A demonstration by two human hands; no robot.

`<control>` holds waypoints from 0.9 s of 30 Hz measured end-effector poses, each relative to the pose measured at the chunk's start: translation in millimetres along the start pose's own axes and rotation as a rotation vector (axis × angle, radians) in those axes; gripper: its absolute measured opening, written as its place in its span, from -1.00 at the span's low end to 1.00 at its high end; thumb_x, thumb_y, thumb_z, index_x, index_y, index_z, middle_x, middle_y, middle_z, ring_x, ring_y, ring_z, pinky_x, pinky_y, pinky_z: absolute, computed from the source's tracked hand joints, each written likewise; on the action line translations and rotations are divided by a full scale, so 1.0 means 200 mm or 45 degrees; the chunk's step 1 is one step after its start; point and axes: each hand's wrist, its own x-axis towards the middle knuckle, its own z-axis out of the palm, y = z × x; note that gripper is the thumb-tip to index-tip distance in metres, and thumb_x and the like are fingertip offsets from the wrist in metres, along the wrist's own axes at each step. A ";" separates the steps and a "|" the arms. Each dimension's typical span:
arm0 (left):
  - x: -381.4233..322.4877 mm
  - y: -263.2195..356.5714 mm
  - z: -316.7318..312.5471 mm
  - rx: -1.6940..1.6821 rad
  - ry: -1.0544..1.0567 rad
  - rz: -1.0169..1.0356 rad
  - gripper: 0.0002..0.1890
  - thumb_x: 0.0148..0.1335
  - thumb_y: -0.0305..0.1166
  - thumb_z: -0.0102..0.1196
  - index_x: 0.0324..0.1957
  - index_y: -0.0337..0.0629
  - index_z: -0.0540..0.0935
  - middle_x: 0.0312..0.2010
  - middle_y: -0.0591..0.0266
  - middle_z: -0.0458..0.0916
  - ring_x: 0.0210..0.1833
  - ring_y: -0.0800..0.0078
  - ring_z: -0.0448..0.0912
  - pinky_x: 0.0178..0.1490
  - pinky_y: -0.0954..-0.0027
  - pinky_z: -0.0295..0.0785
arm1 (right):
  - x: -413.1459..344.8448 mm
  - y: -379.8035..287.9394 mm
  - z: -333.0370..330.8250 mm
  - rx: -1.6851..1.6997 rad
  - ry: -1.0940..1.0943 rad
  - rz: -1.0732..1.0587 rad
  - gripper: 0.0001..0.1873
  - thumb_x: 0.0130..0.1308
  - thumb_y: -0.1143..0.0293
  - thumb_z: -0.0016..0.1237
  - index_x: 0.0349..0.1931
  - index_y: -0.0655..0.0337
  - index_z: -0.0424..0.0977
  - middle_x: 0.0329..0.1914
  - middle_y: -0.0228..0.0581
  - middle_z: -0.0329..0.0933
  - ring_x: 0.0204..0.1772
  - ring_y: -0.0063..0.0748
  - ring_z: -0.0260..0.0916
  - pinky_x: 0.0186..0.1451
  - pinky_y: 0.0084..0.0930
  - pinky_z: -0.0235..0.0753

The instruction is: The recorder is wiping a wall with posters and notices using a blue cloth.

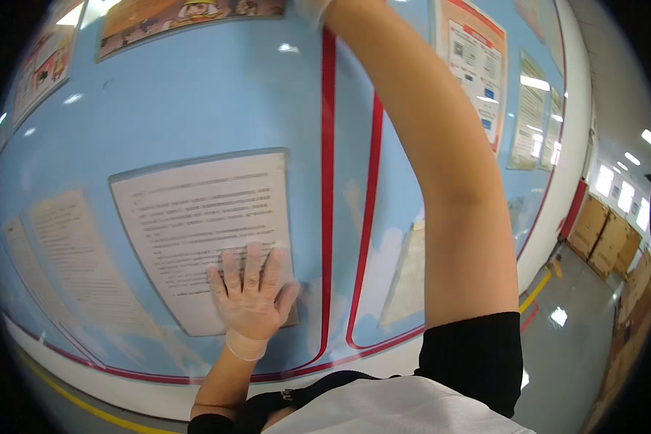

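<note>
My left hand (pixel 255 295), in a thin clear glove, lies flat with fingers spread on the lower part of a printed sheet (pixel 206 217) in a clear holder. That sheet hangs on a glossy light-blue wall board (pixel 211 108) with red stripes. My right arm reaches up across the board. At the top edge my right hand (pixel 314 11), also in a clear glove, is only partly in view and blurred near the upper end of a red stripe (pixel 328 163); its fingers and anything in them cannot be made out.
Posters (pixel 190 21) hang along the board's top, and an orange-bordered notice (pixel 477 70) at the right. More printed sheets (pixel 81 260) are at the lower left. Beyond the board's right end, cardboard boxes (pixel 602 233) stand on a grey floor (pixel 569 347) with yellow line marking.
</note>
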 end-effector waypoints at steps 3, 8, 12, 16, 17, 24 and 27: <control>0.00 0.00 0.02 0.017 0.015 -0.003 -0.27 0.33 0.15 -0.15 0.47 0.12 0.17 0.53 0.22 -0.01 0.57 -0.01 -0.11 0.55 -0.11 -0.34 | -0.36 -0.02 -0.08 0.024 0.041 -0.257 -0.67 0.11 0.39 0.04 -0.07 0.11 0.62 0.14 -0.21 0.50 0.16 -0.14 0.43 0.20 -0.24 0.43; 0.04 0.03 0.01 0.004 0.052 -0.014 -0.28 0.31 0.09 -0.10 0.46 0.07 0.19 0.52 0.21 0.01 0.56 -0.04 -0.10 0.54 -0.11 -0.30 | -0.81 -0.04 -0.39 0.146 -0.111 -0.542 -0.68 0.02 0.49 0.07 -0.14 0.15 0.64 0.21 -0.31 0.46 0.10 -0.09 0.41 0.14 -0.22 0.46; 0.04 0.03 0.00 0.018 0.030 -0.019 -0.28 0.30 0.08 -0.08 0.46 0.07 0.21 0.52 0.21 0.03 0.56 -0.04 -0.09 0.54 -0.10 -0.28 | -0.94 -0.03 -0.55 0.281 -0.392 -0.648 -0.65 0.05 0.48 0.11 -0.09 0.06 0.65 0.19 -0.41 0.48 0.09 -0.20 0.43 0.14 -0.23 0.46; 0.03 0.03 0.00 0.045 0.017 -0.035 -0.30 0.32 0.09 -0.10 0.45 0.07 0.22 0.51 0.19 0.05 0.56 -0.03 -0.07 0.54 -0.10 -0.25 | -0.77 0.20 -0.46 0.309 -0.348 -0.945 -0.71 0.12 0.40 0.10 -0.11 -0.04 0.64 0.18 -0.49 0.50 0.19 -0.28 0.41 0.17 -0.25 0.45; 0.02 0.02 -0.01 0.064 0.026 -0.040 -0.30 0.33 0.10 -0.11 0.45 0.07 0.23 0.51 0.19 0.06 0.55 -0.03 -0.06 0.53 -0.11 -0.23 | -0.69 0.24 -0.41 0.187 -0.154 -0.995 -0.71 0.11 0.39 0.10 -0.12 -0.05 0.64 0.20 -0.50 0.49 0.23 -0.28 0.40 0.19 -0.24 0.45; 0.04 0.04 -0.02 0.100 -0.003 -0.061 -0.30 0.33 0.11 -0.09 0.44 0.05 0.24 0.49 0.15 0.09 0.54 -0.07 -0.04 0.52 -0.14 -0.18 | 0.07 0.90 -0.25 -0.298 0.219 -0.178 -0.68 0.19 0.46 -0.08 -0.06 0.07 0.62 0.30 -0.30 0.43 0.23 -0.12 0.42 0.32 -0.34 0.37; 0.04 0.03 -0.02 0.093 -0.027 -0.073 -0.29 0.31 0.09 -0.05 0.43 0.02 0.25 0.49 0.10 0.09 0.54 -0.11 -0.05 0.51 -0.17 -0.17 | -0.02 0.89 -0.19 -0.066 0.111 -0.179 -0.67 0.21 0.41 -0.08 -0.03 0.12 0.60 0.32 -0.27 0.40 0.25 -0.15 0.41 0.34 -0.33 0.36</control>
